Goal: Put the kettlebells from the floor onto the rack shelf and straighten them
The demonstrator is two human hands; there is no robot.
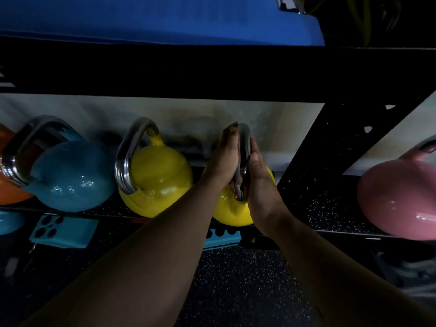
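Note:
A yellow kettlebell (232,212) with a steel handle (245,147) sits on the rack shelf (330,208) right of centre. My left hand (224,159) presses on the handle's left side and my right hand (260,182) on its right, so both clasp it between them. Left of it stands a second yellow kettlebell (158,180), then a blue kettlebell (73,178), and an orange kettlebell (9,187) at the frame's left edge. A pink kettlebell (401,199) sits on the shelf at the far right, beyond a rack upright.
A black slanted rack upright (330,147) stands just right of my hands. A black upper shelf beam (212,72) carries a blue mat (153,17) overhead. Teal blocks (63,230) and another blue kettlebell (9,223) lie below the shelf. Speckled black floor (236,279) spreads beneath my arms.

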